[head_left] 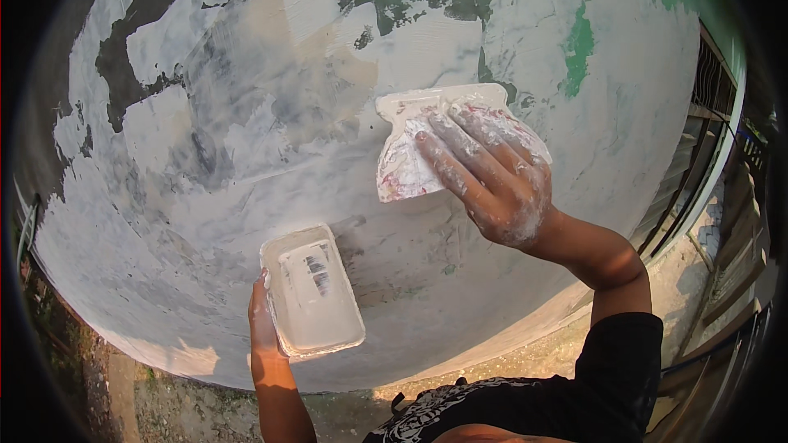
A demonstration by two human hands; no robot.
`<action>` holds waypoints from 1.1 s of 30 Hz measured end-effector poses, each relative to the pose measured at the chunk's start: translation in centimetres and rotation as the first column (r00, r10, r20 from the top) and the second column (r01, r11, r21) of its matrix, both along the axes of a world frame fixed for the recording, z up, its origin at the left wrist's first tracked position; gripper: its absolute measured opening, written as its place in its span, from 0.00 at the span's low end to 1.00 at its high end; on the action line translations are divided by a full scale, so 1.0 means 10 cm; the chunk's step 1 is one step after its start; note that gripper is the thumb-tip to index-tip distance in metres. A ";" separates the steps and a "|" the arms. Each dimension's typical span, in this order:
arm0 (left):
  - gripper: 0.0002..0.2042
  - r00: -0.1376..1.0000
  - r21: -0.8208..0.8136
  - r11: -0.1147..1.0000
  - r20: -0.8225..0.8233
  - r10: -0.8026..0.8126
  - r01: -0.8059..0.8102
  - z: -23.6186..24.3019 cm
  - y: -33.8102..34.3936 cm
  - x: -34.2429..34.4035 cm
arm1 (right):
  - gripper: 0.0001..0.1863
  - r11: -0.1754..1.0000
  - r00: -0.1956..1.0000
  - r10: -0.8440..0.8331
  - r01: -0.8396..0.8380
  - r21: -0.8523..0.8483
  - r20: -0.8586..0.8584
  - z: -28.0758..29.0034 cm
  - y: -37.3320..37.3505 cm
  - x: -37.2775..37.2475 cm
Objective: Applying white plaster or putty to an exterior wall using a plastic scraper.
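My right hand (497,172), dusted with white paste, grips a wide, paste-smeared spreader (402,168), its fingers spread over the back as it rests on or very close to the wall (222,180). The wall is coated in patchy white plaster, with dark green and bright green areas showing. Low on the left, my left hand (264,320) holds a white rectangular tray (312,324) by its left side. Creamy white paste coats the inside of the tray, with a dark streaky patch near its middle.
A barred window (706,74) and light frame stand at the right edge. A concrete ground strip (189,394) runs along the wall's foot, with some greenery at the lower left. My dark-shirted body shows along the lower edge.
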State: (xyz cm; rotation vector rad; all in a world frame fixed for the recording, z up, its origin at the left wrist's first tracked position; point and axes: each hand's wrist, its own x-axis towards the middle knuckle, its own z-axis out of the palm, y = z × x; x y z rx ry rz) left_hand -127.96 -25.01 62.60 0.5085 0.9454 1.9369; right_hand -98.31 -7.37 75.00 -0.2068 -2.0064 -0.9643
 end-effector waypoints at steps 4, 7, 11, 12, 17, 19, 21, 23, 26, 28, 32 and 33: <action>0.25 1.000 -0.052 0.999 0.003 0.009 -0.009 -0.04 0.10 0.19 | 0.30 0.997 0.983 -0.058 0.067 0.048 -0.173 -0.17 0.49 0.21; 0.24 0.995 -0.109 0.993 -0.082 -0.052 0.043 -0.05 0.29 0.31 | 0.30 0.995 0.989 -0.088 0.081 -0.065 -0.118 -0.82 0.71 0.22; 0.22 0.975 -0.065 0.988 -0.165 -0.152 0.143 0.00 0.36 0.49 | 0.27 0.988 1.000 -0.013 0.011 -0.155 -0.010 -1.06 0.33 0.37; 0.21 0.971 -0.100 0.985 -0.177 -0.160 0.144 0.04 0.38 0.55 | 0.27 0.987 1.000 -0.014 0.011 -0.160 -0.013 -0.98 0.25 0.43; 0.20 0.915 -0.100 0.936 -0.200 -0.350 0.336 0.17 0.72 0.92 | 0.21 0.986 0.948 0.059 -0.103 -0.128 -0.312 -0.34 0.21 0.73; 0.19 0.900 -0.101 0.919 -0.186 -0.393 0.381 0.13 0.87 1.10 | 0.19 0.962 0.920 0.102 -0.189 -0.199 -0.379 -0.25 0.23 0.81; 0.19 0.853 -0.082 0.877 -0.207 -0.479 0.473 0.07 1.00 1.29 | 0.16 0.785 0.886 0.236 -0.416 -0.459 -0.399 -0.11 0.12 0.88; 0.18 0.805 -0.113 0.831 -0.210 -0.555 0.544 -0.04 1.20 1.48 | 0.15 0.771 0.932 0.240 -0.353 -0.530 -0.273 -0.03 0.07 1.04; 0.18 0.720 -0.122 0.749 -0.212 -0.661 0.651 -0.16 1.42 1.78 | 0.12 0.718 0.946 0.301 -0.309 -0.624 -0.123 -0.08 0.09 1.26; 0.19 0.675 -0.115 0.701 -0.200 -0.711 0.704 -0.21 1.55 1.92 | 0.11 0.664 0.942 0.331 -0.189 -0.723 0.058 -0.13 0.07 1.39; 0.20 0.649 -0.120 0.667 -0.161 -0.744 0.735 -0.32 1.75 2.15 | 0.13 0.546 0.967 0.224 -0.023 -0.838 0.119 -0.28 -0.07 1.53; 0.20 0.643 -0.115 0.668 -0.197 -0.741 0.735 -0.34 1.78 2.19 | 0.15 0.609 0.996 -0.007 0.076 -0.790 0.091 -0.34 -0.13 1.55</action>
